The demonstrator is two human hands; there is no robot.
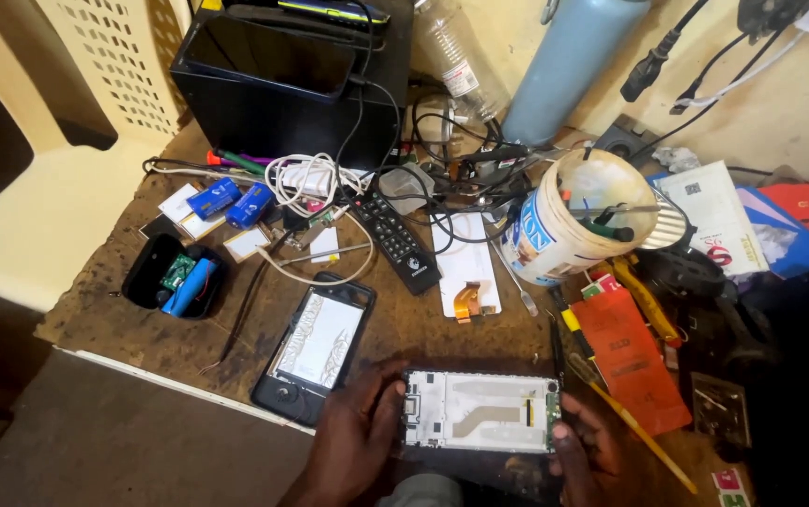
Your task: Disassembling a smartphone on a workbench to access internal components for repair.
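Note:
An opened phone frame [476, 411], white inside with a flex strip and a small green board at its right end, lies flat at the near edge of the workbench. My left hand [359, 441] grips its left end, thumb over the edge. My right hand [588, 456] holds its right end, thumb by the green board. Just left of my left hand lies a black phone back [314, 349] with a silvery sheet inside.
On the cluttered bench [142, 324] are a black remote [396, 241], a white panel with an orange flex [465, 268], a white tub of tools [569, 221], an orange packet [630, 357], a black tray [175, 276], blue batteries [233, 200], cables and a black box [282, 80].

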